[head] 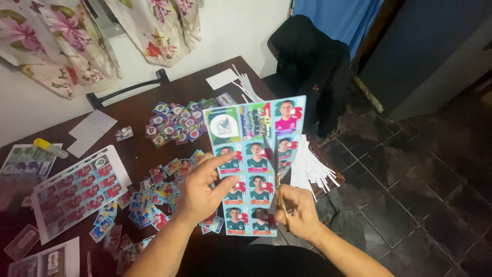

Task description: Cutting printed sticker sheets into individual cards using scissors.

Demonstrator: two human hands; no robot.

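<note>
My left hand (202, 189) holds up a printed sheet of portrait stickers (251, 164) by its left edge, thumb and fingers pinching it. My right hand (298, 210) grips a pair of scissors (277, 174) whose blades run up into the sheet between the middle and right columns. The sheet is upright above the table's near right corner. The scissor handles are mostly hidden in my fingers.
The dark wooden table (138, 110) carries piles of cut stickers (177, 120), more uncut sheets (77, 190) at left, a yellow-capped glue tube (49, 147) and white paper strips (312, 166). A black chair (307, 61) stands at the right over dark floor tiles.
</note>
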